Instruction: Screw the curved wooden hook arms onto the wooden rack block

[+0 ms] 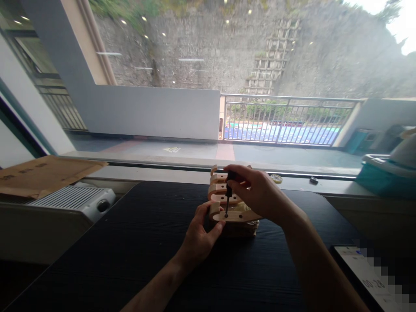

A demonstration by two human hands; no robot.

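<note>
A black-handled screwdriver (pixel 229 187) stands nearly upright in my right hand (pixel 260 188), its fingers wrapped round the handle. Its tip meets one of the dark holes in the nearest wooden hook (pixel 234 216), a pale piece with a curled left end. My left hand (pixel 200 232) grips that curled end between thumb and fingers. Several similar hooks (pixel 218 188) line up behind it, partly hidden by my right hand. Beneath the nearest hook is a brownish block with a shiny wrapping (pixel 251 228); what it is, I cannot tell.
The black table (pixel 156 234) reaches the window sill. A tape roll (pixel 276 178) and a small dark object (pixel 313 180) lie on the sill. A device showing a timer (pixel 367 277) is at right, a teal bin (pixel 373 175) beyond. Brown paper (pixel 48 171) lies over a white heater (pixel 78 203) at left.
</note>
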